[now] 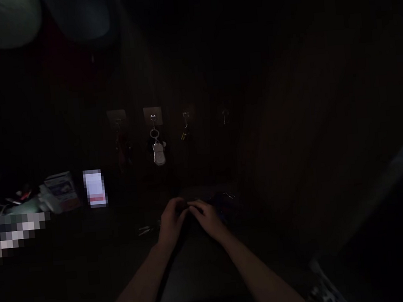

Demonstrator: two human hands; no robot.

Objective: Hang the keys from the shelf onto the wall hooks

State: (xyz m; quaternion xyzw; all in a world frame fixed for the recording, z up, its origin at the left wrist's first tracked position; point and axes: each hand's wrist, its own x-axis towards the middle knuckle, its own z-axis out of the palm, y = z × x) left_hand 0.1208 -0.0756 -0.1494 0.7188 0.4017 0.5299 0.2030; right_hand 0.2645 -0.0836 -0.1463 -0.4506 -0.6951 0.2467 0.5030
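In very dim light, my left hand (171, 223) and my right hand (208, 219) meet at the fingertips over a dark surface. Both are closed, with the fingers bent in and pinched together; whatever is between them is too dark to make out. Beside my left hand lie some thin metal pieces, perhaps keys (144, 230). A dark bluish bundle with a shiny metal bit (229, 195) lies just beyond my right hand.
On the wall ahead, a pale key fob (158, 154), small yellowish keys (185, 134) and a reddish-brown item (122, 146) hang from hooks. Another hook (225, 116) is farther right. A small printed box (63, 191) stands left, near a blurred bright rectangle (95, 187). Caps (3, 22) hang above.
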